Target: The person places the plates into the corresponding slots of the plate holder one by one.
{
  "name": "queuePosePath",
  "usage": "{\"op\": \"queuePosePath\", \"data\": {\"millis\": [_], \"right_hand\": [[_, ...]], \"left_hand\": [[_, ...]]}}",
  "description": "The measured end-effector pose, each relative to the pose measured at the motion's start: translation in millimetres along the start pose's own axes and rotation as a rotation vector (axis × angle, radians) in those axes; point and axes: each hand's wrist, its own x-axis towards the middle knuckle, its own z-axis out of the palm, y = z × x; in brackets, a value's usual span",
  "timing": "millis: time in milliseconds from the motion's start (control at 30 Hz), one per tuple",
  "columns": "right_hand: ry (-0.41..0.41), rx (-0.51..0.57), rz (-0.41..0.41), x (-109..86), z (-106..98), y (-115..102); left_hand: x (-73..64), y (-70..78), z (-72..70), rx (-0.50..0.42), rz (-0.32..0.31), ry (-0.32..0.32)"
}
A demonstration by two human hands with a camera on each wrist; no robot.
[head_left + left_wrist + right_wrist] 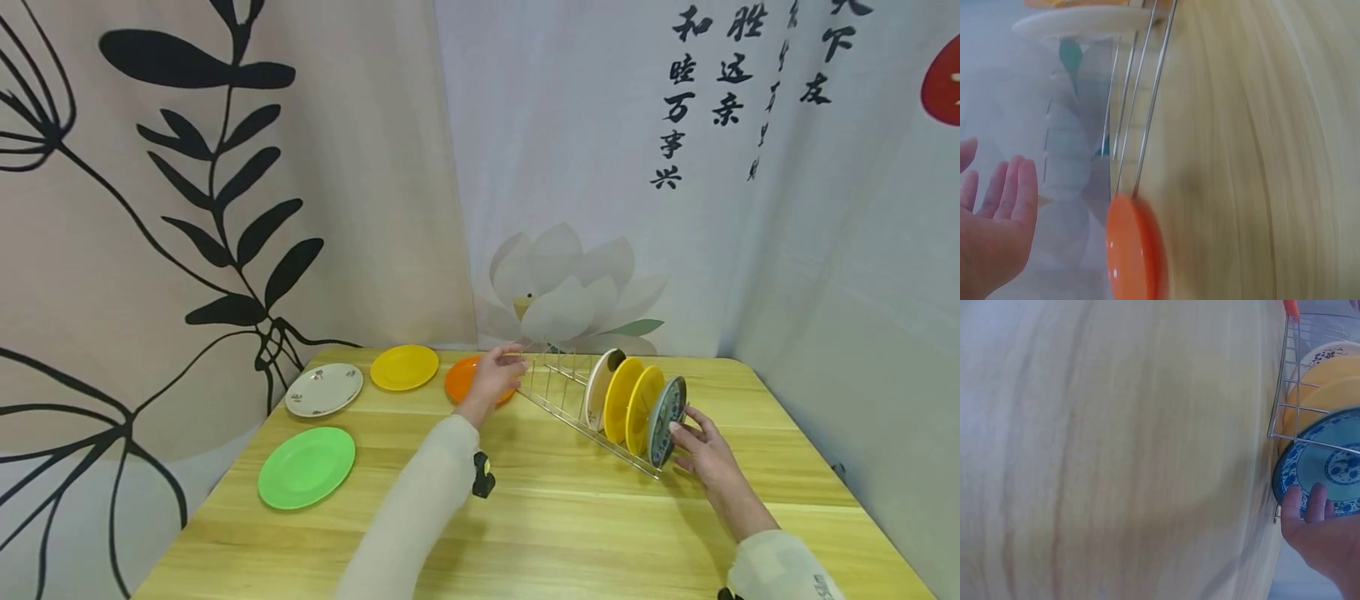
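Note:
A wire dish rack (567,418) stands on the wooden table with plates upright in its right part: a white one (596,392), two yellow ones and, at the right end, a blue-and-white patterned plate (665,423). My right hand (708,458) is at that end, fingertips touching the outer face of the patterned plate (1329,459), fingers fairly straight. Over the rack's left end is my left hand (495,379), overlapping an orange plate (459,379) in the head view. The left wrist view shows its fingers relaxed and holding nothing, apart from the rack wires (1147,119).
On the table's left side lie a green plate (307,468), a white plate with small markings (324,390) and a yellow plate (405,367). A printed cloth backdrop (375,167) hangs right behind the table's back edge (675,358).

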Motion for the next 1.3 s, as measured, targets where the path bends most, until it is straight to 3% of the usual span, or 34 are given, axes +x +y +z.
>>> {"op": "queuePosePath", "data": {"millis": [367,800,1300], "right_hand": [[0.009,0.006,0.001,1.7,0,2],[0.022,-0.001,0.001,-0.3,2,0],[0.021,0.009,-0.001,1.1,1,1]], "left_hand": [[-8.5,3.9,-56.8,0.035,-0.039,0.001],[-20.3,1.2,-126.4,0.059,-0.054,0.052],[-55.7,5.4,-232.5,0.194,-0.073,0.042]]}}
